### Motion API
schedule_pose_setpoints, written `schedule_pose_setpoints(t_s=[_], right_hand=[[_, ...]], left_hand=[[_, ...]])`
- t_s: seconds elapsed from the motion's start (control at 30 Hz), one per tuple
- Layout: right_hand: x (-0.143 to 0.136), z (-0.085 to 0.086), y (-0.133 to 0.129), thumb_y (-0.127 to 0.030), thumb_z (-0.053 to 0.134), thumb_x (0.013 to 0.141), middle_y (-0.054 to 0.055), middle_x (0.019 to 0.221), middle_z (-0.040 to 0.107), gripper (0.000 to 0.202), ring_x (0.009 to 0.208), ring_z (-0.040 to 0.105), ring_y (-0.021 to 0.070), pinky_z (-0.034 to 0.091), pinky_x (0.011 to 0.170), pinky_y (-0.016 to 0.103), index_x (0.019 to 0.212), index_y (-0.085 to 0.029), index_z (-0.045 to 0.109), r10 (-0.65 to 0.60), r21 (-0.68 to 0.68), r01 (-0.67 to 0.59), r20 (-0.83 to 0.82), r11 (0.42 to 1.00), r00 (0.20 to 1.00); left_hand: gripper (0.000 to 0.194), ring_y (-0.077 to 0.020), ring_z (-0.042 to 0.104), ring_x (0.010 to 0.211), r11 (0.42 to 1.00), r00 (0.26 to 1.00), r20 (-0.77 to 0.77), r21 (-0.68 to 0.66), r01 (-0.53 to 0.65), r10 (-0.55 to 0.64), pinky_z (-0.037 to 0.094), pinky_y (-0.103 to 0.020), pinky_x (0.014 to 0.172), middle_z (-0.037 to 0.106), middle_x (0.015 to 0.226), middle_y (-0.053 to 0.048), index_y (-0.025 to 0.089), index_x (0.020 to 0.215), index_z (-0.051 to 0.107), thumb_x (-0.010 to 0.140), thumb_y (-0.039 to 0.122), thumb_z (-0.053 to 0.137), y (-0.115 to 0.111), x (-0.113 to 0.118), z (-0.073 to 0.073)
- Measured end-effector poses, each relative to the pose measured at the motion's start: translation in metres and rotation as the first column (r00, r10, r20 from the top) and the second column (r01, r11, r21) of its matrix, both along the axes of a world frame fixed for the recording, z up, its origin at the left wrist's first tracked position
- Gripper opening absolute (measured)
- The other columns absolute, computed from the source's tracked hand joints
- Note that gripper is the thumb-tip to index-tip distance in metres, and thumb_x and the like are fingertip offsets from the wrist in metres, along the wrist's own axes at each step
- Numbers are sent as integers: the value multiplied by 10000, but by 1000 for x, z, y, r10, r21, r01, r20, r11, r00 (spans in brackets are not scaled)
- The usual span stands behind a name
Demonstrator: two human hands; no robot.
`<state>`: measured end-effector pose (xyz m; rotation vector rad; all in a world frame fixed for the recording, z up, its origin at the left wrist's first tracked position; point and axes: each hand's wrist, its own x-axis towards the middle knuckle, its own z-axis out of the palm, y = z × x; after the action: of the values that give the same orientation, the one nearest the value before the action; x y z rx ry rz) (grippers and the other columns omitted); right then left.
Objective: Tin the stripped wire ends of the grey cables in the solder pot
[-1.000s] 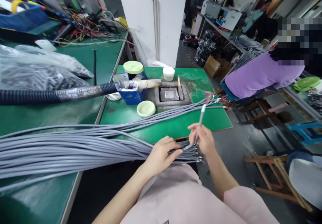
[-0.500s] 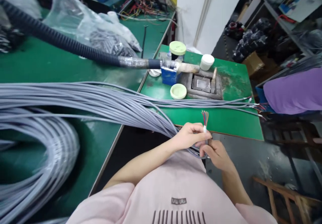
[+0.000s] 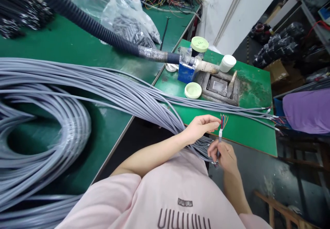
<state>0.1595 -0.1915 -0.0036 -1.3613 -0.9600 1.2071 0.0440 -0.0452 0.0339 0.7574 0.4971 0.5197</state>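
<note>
Apparently for steadiness, right hand grips grey cable upright; left hand, fingers bent, meets splayed wires.

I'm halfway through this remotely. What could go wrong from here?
Two risks, I'd say. The thin coloured wires fan out loose beside the left hand, above the right hand on the grey cable, so one could snag or bend. The bench cables stick out past the green bench near a purple sleeve; a knock might shift them.
</note>
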Motion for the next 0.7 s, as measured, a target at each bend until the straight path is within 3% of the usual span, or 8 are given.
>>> schedule_pose_setpoints(t_s=[0.27, 0.5, 0.63, 0.7], right_hand=[[-4, 5, 3, -438, 411, 986, 9, 440, 528, 448, 510, 536, 151, 376, 518, 266, 732, -168, 664, 44, 9, -44, 9, 999, 999], [0, 0, 1, -407, 399, 994, 3, 451, 534, 425, 510, 543, 145, 411, 541, 272, 779, -168, 677, 47, 13, -47, 23, 999, 999], [5, 6, 7, -372, 495, 960, -16, 563, 583, 249, 543, 550, 126, 421, 538, 252, 1005, -196, 666, -58, 35, 56, 74, 998, 996], [5, 14, 15, -358, 567, 921, -38, 607, 588, 289, 521, 534, 116, 410, 497, 236, 1178, -228, 595, -140, 50, 137, 66, 989, 988]], left_hand=[[369, -47, 542, 595, 997, 996, 82, -68, 47, -42, 416, -192, 625, 653, 702, 0, 120, 780, 650, 644, 420, 817, 6, 7, -3], [376, -48, 559, 588, 992, 997, 72, -125, 9, 0, 427, -185, 621, 651, 689, 0, 118, 746, 615, 627, 404, 828, 6, 9, -6], [366, -64, 582, 611, 997, 999, 21, -75, -34, 36, 433, -198, 633, 662, 686, -4, 118, 771, 623, 639, 400, 817, 3, 8, -10], [351, -73, 590, 630, 999, 999, 12, -5, -47, 47, 430, -204, 632, 665, 692, -7, 116, 768, 627, 651, 393, 809, 0, 8, -11]])
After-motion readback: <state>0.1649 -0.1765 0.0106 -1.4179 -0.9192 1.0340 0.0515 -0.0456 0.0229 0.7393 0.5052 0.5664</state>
